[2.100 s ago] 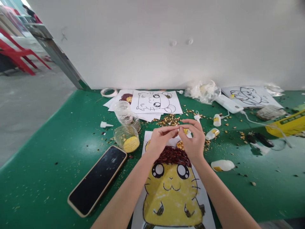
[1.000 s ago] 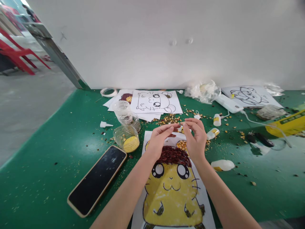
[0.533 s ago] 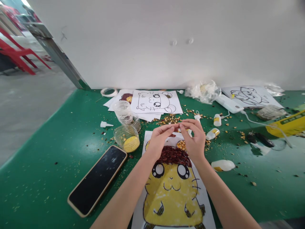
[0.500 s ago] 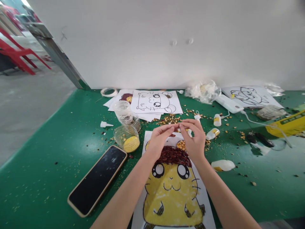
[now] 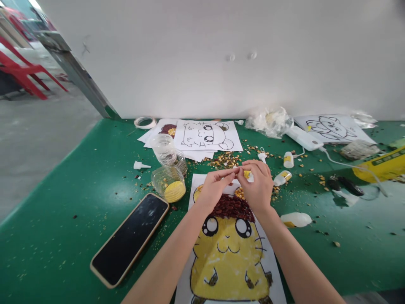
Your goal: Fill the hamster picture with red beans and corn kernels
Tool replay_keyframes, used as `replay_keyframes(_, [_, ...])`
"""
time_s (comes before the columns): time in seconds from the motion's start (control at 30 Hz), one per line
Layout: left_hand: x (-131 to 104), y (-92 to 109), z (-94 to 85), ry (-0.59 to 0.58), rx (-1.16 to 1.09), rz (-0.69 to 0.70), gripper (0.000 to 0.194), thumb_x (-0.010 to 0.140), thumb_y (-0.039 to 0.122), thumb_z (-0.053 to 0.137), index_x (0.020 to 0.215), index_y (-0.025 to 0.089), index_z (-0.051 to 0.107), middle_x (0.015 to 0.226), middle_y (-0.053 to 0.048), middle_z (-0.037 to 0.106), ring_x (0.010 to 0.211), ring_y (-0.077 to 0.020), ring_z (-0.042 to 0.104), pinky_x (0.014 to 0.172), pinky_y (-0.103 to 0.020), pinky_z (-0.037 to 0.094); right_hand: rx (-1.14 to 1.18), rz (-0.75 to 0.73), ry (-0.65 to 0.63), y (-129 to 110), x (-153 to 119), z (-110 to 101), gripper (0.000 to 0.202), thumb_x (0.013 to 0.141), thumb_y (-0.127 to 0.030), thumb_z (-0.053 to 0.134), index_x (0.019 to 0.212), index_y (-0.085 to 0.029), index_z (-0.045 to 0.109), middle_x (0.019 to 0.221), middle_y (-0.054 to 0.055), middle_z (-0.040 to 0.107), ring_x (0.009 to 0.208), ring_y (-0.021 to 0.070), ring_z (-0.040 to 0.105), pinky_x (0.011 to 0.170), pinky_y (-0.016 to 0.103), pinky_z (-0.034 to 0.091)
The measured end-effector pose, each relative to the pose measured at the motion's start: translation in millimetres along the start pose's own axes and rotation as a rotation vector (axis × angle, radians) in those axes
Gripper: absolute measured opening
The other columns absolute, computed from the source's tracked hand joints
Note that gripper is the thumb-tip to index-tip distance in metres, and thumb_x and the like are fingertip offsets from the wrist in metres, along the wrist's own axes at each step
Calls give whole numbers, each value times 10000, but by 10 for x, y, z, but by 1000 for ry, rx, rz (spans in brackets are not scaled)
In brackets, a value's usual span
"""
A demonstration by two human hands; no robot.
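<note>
Green table, grain-speckled, with a white wall along its far edge. Centre front: one animal picture on white paper, lying flat between the forearms, lower end running out of view.

Left hand and right hand: above the picture's top end, thumbs against forefingers, both sets of fingertips meeting; whether a small piece sits between them, cannot tell.

Finished, to judge by what shows: face and body in yellow; brow packed with red beans; paws dark. Right ear bears corn kernels, partly behind the hand. Remaining, probably little: pale patches on the belly; left ear also partly hidden, its fill uncertain.

Borders and room: phone, slanted, near the paper's left edge; plastic tub holding yellow grain, off the upper left corner; loose seeds beyond the top edge; white bottle on its side, right. Tightest working space appears to be at the top, among seeds and small bottle; widest, left of the phone and at lower right.
</note>
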State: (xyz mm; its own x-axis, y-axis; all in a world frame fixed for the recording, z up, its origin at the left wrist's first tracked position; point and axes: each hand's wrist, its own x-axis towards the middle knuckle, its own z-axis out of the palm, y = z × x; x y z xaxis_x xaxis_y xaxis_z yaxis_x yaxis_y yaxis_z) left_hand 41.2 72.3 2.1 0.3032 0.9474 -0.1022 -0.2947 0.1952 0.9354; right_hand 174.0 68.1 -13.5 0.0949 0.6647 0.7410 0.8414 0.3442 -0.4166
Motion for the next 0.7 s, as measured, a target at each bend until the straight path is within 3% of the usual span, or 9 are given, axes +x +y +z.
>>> replay_keyframes(0.17, [-6, -3, 6, -45, -76, -32, 229, 765, 285, 652, 967, 212, 732, 1068, -70, 696, 974, -210, 596, 768, -293, 450, 11, 59, -4, -5, 11, -11, 65, 814, -184, 546, 764, -196, 584, 892, 64, 645, 889, 200, 587, 813, 361, 461])
replay_keyframes(0.37, [0, 4, -33, -51, -98, -27, 210, 780, 278, 637, 947, 194, 734, 1000, -79, 705, 930, -195, 606, 748, -275, 439, 91, 121, -7, -31, 15, -35, 81, 846, -190, 522, 804, -182, 591, 918, 79, 634, 924, 197, 570, 799, 353, 473])
replay_keyframes(0.7, [24, -4, -62, -24, -124, -28, 193, 780, 272, 634, 918, 179, 732, 983, -85, 697, 901, -191, 611, 726, -269, 443, 175, 73, -15, -65, 30, -55, 73, 851, -179, 538, 843, -189, 610, 912, 70, 631, 915, 185, 569, 818, 352, 460])
